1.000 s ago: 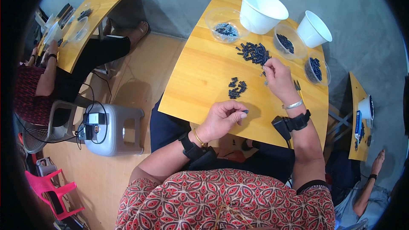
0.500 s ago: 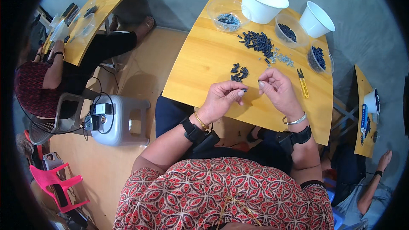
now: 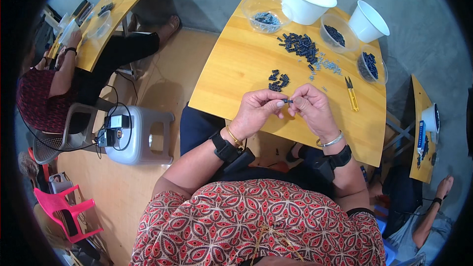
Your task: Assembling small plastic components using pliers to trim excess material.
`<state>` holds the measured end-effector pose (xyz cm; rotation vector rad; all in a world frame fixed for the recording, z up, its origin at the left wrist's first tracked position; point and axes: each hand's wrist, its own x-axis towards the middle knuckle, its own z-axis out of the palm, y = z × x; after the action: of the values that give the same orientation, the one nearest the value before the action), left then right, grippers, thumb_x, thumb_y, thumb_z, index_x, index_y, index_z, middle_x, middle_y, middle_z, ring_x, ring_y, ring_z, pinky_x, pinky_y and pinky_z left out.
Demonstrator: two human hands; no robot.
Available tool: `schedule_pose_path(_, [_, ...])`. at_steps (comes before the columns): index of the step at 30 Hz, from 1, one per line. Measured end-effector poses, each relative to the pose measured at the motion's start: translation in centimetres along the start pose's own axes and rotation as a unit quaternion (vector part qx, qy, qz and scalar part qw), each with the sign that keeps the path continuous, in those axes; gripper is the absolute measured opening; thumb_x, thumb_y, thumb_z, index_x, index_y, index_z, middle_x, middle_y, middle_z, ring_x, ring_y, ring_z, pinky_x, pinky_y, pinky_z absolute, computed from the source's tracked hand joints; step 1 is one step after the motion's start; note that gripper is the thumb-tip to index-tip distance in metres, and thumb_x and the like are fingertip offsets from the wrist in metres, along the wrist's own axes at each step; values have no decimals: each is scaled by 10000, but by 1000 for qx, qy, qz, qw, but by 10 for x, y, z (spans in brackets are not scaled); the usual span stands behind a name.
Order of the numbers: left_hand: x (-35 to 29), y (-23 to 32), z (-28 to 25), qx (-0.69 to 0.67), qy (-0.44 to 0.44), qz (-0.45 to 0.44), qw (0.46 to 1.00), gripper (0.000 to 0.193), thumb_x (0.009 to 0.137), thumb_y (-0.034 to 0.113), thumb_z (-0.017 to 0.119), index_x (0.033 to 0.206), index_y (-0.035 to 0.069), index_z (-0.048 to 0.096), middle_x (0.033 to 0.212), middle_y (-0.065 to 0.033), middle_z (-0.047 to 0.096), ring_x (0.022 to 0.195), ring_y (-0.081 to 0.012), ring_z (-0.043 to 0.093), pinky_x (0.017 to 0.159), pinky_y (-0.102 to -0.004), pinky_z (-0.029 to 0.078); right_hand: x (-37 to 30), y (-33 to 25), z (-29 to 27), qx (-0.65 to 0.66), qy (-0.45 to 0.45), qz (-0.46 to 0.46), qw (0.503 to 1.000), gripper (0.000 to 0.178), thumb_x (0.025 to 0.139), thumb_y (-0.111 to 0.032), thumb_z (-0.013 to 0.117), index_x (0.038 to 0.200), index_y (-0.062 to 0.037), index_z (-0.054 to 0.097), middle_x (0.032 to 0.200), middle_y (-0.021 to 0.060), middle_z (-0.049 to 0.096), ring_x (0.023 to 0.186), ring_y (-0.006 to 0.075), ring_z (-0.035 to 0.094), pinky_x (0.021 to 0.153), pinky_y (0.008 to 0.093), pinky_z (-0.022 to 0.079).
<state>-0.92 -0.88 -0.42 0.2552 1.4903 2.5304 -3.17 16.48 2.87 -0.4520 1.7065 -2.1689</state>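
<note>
Over the table's near edge, my left hand (image 3: 257, 111) pinches a small black cylindrical piece (image 3: 287, 101) between thumb and forefinger. My right hand (image 3: 313, 111) has its thumb and fingertips closed at the right end of that piece; whatever small thing they hold is hidden. Just beyond the hands lies a small group of black pieces (image 3: 279, 81). Farther off is a larger heap of black pieces (image 3: 299, 47), with small pale, shiny pieces (image 3: 327, 64) scattered at its right. Yellow-handled thread snips (image 3: 352, 94) lie to the right of my right hand.
Along the wooden table's (image 3: 224, 76) far side stand a clear bowl (image 3: 250, 19) of pale pieces, two white tubs (image 3: 308, 2) and clear bowls (image 3: 351, 39) of black pieces. Left are a grey stool (image 3: 140, 143) with cables and a seated co-worker (image 3: 42, 96); another person (image 3: 419, 236) sits right.
My right hand has moved left and its fingertips have met the black piece in my left hand. The view has shifted slightly. At the left, the co-worker's arm has reached forward.
</note>
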Motion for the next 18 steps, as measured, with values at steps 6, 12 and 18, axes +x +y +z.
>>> schedule_pose_path(6, [0,3,1,8,-18,9,1000,149,857,14,569,989,-25,626,869,-95,644,711,-126,598,672,-239,502,1,0,-1,-24,-10,10,1000,64,893,-78,546,855,-29,526,711,2,544,626,67,520,579,203,435])
schedule_pose_path(12, [0,4,-4,49,-18,-10,999,119,855,25,577,945,-35,628,795,-77,640,641,-120,589,616,-235,496,2,-17,3,-426,-67,-213,877,68,773,13,588,794,-32,541,655,50,512,611,191,534,552,269,432])
schedule_pose_path(18, [1,11,-10,13,-104,-78,991,100,864,27,561,898,-44,623,743,-77,620,604,-122,576,566,-238,481,8,-40,4,-544,-238,-381,708,160,634,10,598,771,-44,535,720,58,513,628,231,514,539,333,431])
